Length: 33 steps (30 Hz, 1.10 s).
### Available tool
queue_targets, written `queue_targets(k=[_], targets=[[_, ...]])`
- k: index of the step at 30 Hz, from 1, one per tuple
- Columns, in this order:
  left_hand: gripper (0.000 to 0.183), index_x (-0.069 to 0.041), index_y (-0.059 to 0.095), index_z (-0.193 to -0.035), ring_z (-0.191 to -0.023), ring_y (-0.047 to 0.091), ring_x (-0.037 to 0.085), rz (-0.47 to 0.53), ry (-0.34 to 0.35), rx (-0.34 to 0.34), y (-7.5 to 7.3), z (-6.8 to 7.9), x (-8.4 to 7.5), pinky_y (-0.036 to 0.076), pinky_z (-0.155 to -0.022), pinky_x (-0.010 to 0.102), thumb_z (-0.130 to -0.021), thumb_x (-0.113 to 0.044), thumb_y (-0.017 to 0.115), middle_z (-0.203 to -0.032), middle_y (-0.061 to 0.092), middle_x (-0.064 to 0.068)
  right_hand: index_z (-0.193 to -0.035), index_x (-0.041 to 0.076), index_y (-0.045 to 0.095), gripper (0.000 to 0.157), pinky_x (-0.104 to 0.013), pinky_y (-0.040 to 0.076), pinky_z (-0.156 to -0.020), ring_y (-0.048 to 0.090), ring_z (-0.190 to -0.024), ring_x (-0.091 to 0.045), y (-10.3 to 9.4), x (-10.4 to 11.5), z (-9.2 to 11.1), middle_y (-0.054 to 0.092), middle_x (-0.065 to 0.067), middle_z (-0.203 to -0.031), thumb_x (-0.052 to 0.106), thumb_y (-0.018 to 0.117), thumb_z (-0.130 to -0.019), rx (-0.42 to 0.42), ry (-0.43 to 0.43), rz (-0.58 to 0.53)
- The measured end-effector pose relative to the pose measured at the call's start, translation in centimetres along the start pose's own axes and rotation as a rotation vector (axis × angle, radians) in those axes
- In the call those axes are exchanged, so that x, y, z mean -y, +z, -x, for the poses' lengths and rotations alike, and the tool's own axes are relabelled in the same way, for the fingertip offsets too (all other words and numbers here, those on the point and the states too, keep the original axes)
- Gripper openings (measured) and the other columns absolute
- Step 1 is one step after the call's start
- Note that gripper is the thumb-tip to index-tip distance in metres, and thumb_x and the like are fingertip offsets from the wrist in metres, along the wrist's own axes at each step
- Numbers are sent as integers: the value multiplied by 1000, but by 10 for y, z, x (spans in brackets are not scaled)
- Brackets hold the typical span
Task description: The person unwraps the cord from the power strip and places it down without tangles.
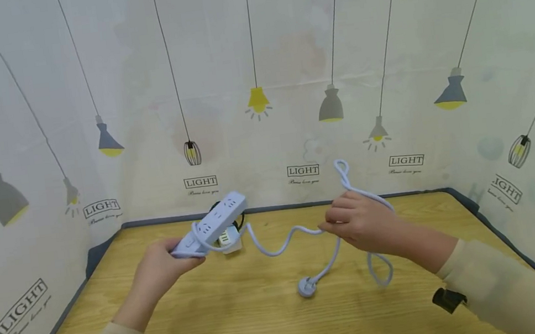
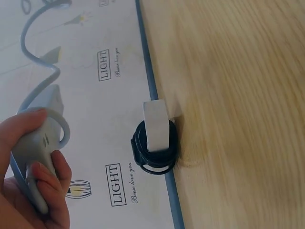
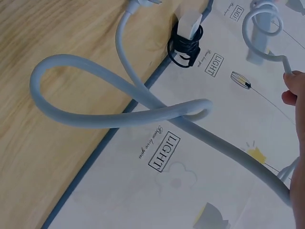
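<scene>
My left hand [image 1: 160,269] grips one end of a white power strip [image 1: 221,214], tilted up to the right above the table. A turn of its white cord [image 1: 278,252] loops round the strip, as the left wrist view also shows. From there the cord runs in waves to my right hand [image 1: 361,221], which pinches it between thumb and fingers. One loop of cord stands up above that hand and another loop [image 3: 71,119] hangs below. The round plug [image 1: 306,287] dangles on its length of cord between the hands, over the table.
Behind the strip, near the table's back edge, stands a small white block [image 2: 156,124] with a black cable [image 2: 159,160] coiled round it. A fabric backdrop [image 1: 265,145] printed with hanging lamps encloses the back and sides of the wooden table [image 1: 237,326].
</scene>
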State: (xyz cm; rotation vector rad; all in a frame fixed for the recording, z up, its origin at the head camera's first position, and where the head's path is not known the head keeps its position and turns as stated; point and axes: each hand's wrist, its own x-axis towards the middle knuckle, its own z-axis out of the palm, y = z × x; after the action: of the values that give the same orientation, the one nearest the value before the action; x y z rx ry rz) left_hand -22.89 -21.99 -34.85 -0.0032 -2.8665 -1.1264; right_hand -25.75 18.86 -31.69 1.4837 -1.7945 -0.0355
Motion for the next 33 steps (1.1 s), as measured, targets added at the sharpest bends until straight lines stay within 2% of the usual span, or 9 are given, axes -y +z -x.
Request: queue_targets(k=[4,6,8,10,14,17,21,25,33], targets=[[66,-2,67,-118,-88,62,24,-155,45,-8,1,2,2,48,-70,40,-71,-46,83,-109,69,13,-95,7,77,35,-33,43,-69,52,-75,-19,-5,-5,-1,58,0,-84,14,44,-105,3,-12,47],[63,-5,68,-116,-85,62,21,-190,54,-7,2,3,1,47,-68,38,-70,-44,84,-106,70,10,-96,7,77,24,-34,45,-71,54,-77,-20,-8,-9,0,59,-2,-86,8,53,-100,9,0,63],[60,-6,70,-114,-81,61,19,-218,69,2,3,4,0,46,-66,36,-69,-43,85,-102,70,8,-97,6,76,20,-35,46,-71,56,-78,-21,-9,-13,1,60,-3,-86,5,56,-96,10,12,70],[53,-9,72,-109,-77,59,18,-243,86,10,3,5,0,45,-64,36,-68,-40,85,-96,70,4,-97,6,76,21,-36,47,-72,56,-78,-22,-9,-17,1,60,-3,-86,6,55,-97,-1,19,75],[41,-16,74,-98,-70,57,14,-297,128,35,5,6,1,44,-61,34,-65,-36,87,-88,69,-3,-94,4,75,40,-37,48,-71,56,-75,-22,-8,-25,1,61,-3,-84,14,38,-105,-43,26,72],[41,-16,74,-96,-69,56,12,-330,165,69,7,9,1,44,-61,35,-63,-35,89,-86,68,-5,-93,4,75,43,-38,48,-71,56,-75,-24,-9,-32,2,61,-4,-83,16,36,-106,-53,44,63],[47,-15,74,-99,-72,55,12,-332,191,142,10,13,2,46,-65,37,-60,-35,90,-86,68,-6,-95,4,74,38,-40,48,-71,57,-78,-26,-9,-42,7,61,-6,-85,13,38,-104,-24,85,57],[51,-15,74,-103,-78,57,12,-315,185,208,12,15,-1,47,-71,39,-60,-34,91,-92,68,-5,-96,3,74,22,-42,48,-71,58,-80,-27,-7,-52,15,61,-8,-86,2,52,-96,-9,131,51],[48,-16,74,-101,-79,57,10,-220,234,294,17,20,-7,46,-76,38,-58,-26,92,-90,67,-9,-95,3,76,13,-40,40,-61,57,-78,-29,-3,-65,24,63,-9,-85,-3,69,-85,-64,210,80]])
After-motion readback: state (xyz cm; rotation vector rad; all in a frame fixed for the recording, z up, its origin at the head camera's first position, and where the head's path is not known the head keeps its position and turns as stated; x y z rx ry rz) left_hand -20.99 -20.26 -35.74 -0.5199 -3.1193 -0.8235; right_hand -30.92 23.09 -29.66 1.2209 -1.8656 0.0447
